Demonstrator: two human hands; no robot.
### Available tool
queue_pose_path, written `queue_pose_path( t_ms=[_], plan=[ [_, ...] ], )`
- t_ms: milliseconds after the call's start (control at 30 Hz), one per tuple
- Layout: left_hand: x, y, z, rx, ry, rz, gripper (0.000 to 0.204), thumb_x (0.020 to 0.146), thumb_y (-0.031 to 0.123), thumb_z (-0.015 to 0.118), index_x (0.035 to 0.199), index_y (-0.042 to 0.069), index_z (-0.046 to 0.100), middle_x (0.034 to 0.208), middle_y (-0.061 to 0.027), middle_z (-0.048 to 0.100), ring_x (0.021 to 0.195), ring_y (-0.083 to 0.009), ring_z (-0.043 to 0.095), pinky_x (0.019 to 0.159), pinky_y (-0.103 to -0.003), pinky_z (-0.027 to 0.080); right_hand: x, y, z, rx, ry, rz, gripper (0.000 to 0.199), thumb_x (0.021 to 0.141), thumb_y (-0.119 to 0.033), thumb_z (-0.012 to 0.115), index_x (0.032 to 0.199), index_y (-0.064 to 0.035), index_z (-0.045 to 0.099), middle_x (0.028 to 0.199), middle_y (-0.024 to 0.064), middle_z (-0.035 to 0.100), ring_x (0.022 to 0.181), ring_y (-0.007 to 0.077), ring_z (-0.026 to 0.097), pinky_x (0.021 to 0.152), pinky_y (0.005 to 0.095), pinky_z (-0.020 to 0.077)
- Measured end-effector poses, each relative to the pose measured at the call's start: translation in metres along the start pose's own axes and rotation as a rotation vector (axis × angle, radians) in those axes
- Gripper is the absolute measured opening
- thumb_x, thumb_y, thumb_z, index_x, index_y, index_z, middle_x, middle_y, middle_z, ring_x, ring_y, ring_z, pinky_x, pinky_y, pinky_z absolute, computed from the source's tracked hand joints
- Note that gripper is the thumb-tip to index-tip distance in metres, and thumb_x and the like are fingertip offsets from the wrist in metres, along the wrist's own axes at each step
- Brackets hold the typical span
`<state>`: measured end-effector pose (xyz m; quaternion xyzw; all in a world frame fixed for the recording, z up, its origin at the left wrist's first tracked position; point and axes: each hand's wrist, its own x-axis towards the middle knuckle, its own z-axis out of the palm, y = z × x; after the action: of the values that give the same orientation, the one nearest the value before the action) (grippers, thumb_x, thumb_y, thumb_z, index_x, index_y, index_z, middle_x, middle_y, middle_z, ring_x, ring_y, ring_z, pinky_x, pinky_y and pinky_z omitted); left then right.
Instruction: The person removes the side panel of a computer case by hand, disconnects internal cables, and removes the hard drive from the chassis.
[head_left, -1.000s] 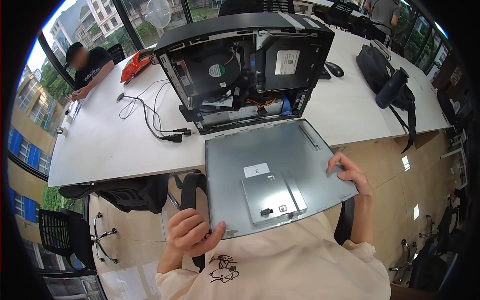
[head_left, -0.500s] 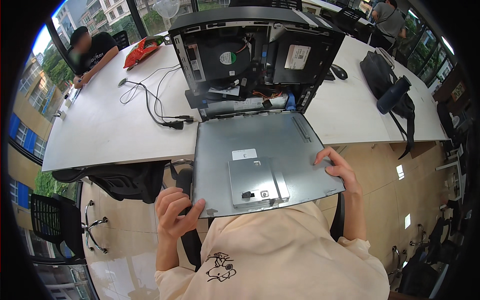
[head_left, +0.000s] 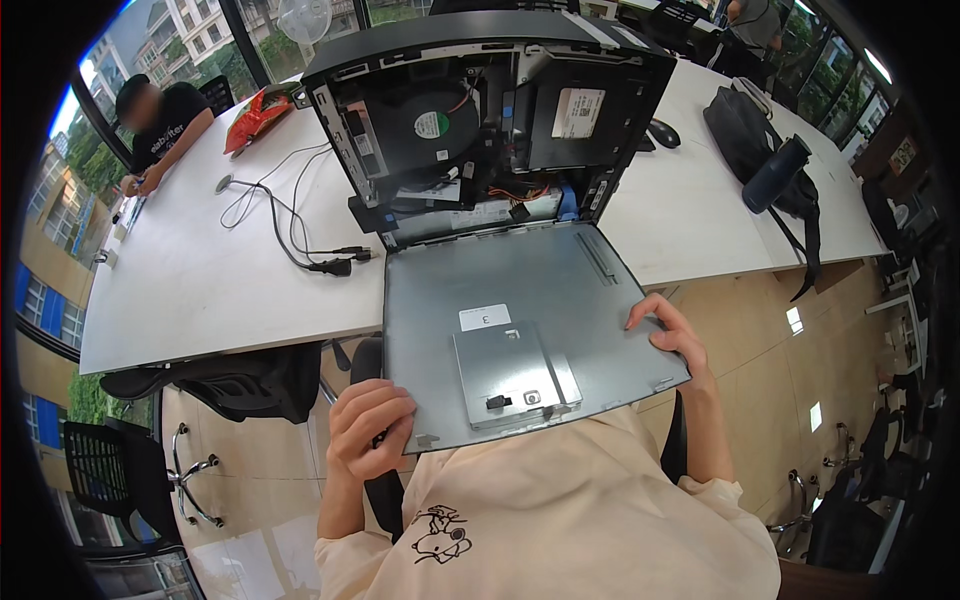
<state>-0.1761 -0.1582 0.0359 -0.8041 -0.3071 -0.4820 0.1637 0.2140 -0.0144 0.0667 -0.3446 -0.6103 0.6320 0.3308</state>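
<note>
Left hand at near left corner of the grey metal panel, fingers curled closed around that edge. Right hand on the panel's right edge, fingers bent over the upper face, gripping the rim. So both sets of fingers hold the same panel, between them, in front of the person's cream shirt. Panel tilted, inner face up: white label near the middle, raised metal box section below it, with a small black latch on it.

Panel's far edge meets the bottom front of the black computer case in view; whether they actually touch is hard to tell from this angle. Case stands upright on the white desk, open side facing the person. Inside: round black fan on the left, dark bay with a white sticker on the right, orange wires and a blue part lower down.

Left of case: black cable with plugs, red bag farther back, seated person at the far left. Right: black mouse just beside case, then dark bottle against a black bag.
</note>
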Motion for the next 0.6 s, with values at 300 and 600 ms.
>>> queue_pose_path(
  t_ms=[300,600],
  plan=[
    [-0.008,0.006,0.001,0.080,0.043,-0.065,0.014,0.093,0.019,0.068,0.093,0.005,0.068,0.099,-0.0112,0.072,0.090,-0.0300,0.071,0.079,-0.046,0.058,0.005,0.000,0.005,0.024,0.062,-0.048,0.046,0.074,-0.024,0.054,0.115,-0.0037,0.060,0.107,0.0068,0.060,0.095,0.0126,0.053,0.083,0.0242,0.0406],
    [0.020,-0.003,0.005,0.022,0.237,-0.077,0.017,0.089,0.012,0.071,0.100,0.002,0.065,0.095,-0.0138,0.073,0.087,-0.0321,0.072,0.076,-0.045,0.058,0.008,-0.002,-0.014,-0.358,0.440,-0.504,0.041,0.102,-0.039,0.050,0.108,-0.0003,0.063,0.095,0.0108,0.061,0.082,0.0164,0.054,0.074,0.0287,0.0419]
  ],
)
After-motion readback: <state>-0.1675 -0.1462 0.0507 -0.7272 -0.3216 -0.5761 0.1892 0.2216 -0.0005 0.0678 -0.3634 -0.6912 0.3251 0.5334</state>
